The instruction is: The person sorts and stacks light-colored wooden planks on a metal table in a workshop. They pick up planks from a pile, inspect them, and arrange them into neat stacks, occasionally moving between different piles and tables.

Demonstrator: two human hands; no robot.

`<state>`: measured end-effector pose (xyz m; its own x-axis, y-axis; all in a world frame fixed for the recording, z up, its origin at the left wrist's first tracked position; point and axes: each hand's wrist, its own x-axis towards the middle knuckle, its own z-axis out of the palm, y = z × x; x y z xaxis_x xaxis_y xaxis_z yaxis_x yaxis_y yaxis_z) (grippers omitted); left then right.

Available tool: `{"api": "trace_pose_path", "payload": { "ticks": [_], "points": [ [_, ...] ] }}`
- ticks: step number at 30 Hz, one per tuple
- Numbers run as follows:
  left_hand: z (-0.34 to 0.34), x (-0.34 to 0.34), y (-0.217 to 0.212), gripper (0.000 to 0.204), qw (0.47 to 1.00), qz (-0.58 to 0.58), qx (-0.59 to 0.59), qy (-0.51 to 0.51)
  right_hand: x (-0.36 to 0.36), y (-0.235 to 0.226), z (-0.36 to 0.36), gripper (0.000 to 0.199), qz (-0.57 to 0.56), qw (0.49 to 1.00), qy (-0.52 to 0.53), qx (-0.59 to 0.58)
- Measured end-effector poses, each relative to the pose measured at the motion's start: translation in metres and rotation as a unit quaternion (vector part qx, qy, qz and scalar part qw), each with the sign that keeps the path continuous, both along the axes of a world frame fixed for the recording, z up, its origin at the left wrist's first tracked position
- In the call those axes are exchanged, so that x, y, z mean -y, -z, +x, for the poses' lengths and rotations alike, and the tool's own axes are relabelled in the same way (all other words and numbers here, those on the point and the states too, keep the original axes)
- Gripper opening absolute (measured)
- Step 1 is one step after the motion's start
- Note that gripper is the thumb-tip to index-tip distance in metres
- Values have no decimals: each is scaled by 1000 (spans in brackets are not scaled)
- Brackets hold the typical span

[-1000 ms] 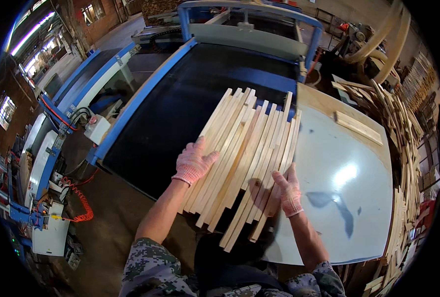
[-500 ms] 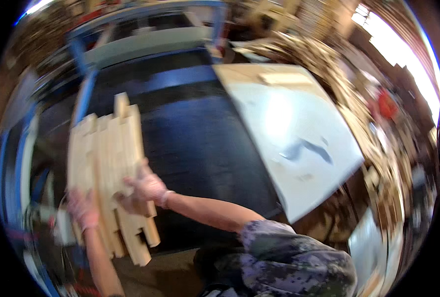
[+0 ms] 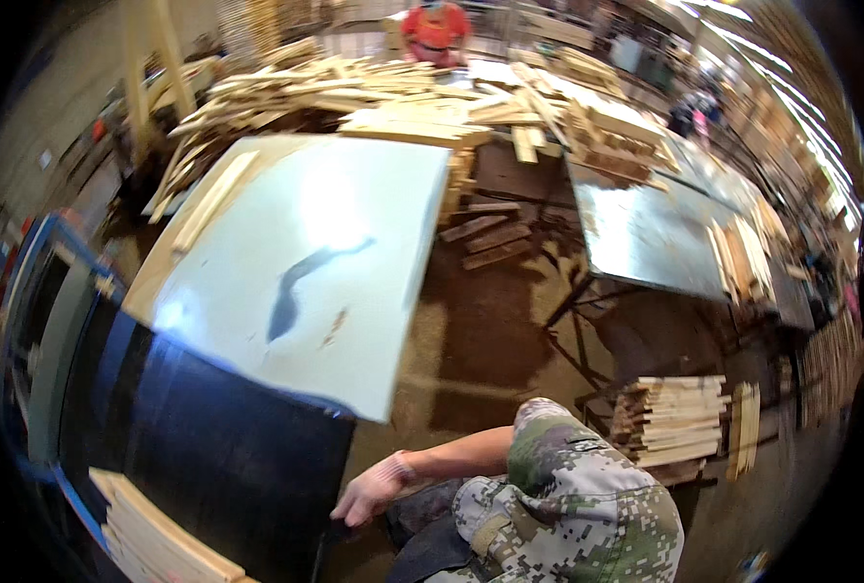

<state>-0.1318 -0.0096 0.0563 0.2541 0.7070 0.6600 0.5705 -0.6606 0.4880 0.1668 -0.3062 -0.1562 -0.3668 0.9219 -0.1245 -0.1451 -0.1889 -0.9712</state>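
Note:
My right hand, in a pale glove, hangs beside the near right edge of the black conveyor belt. Its fingers are loosely extended, a little apart, and I see nothing in them; whether the fingertips touch the belt's edge I cannot tell. My left hand is out of the picture. A bundle of pale wooden strips lies on the belt at the lower left, cut off by the picture's rim.
A pale sheet-topped table adjoins the belt, with one wooden strip on it. Heaped strips lie behind, near a person in red. To the right stand a metal-topped table and a stack of strips.
The view has swung to the right. Both hands were on the wooden strips; now my right hand is off them, beside the belt's edge, and my left hand has left the picture.

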Motion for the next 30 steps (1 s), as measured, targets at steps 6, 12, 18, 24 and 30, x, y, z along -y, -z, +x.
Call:
{"api": "trace_pose_path", "payload": {
  "ticks": [6,12,18,24,30],
  "points": [
    [215,166,26,51,758,-448,29,473,295,26,67,82,-264,892,366,-21],
    [411,411,158,38,530,-620,-204,541,522,29,59,85,-311,710,617,-138],
    [500,551,255,47,399,-674,-343,519,643,62,28,72,-176,574,745,-291],
    [588,626,266,41,428,-578,-474,508,707,42,81,77,-195,506,773,-330],
    [724,725,280,22,434,-583,-482,490,792,63,184,77,-182,475,798,-324]
  ]
}}
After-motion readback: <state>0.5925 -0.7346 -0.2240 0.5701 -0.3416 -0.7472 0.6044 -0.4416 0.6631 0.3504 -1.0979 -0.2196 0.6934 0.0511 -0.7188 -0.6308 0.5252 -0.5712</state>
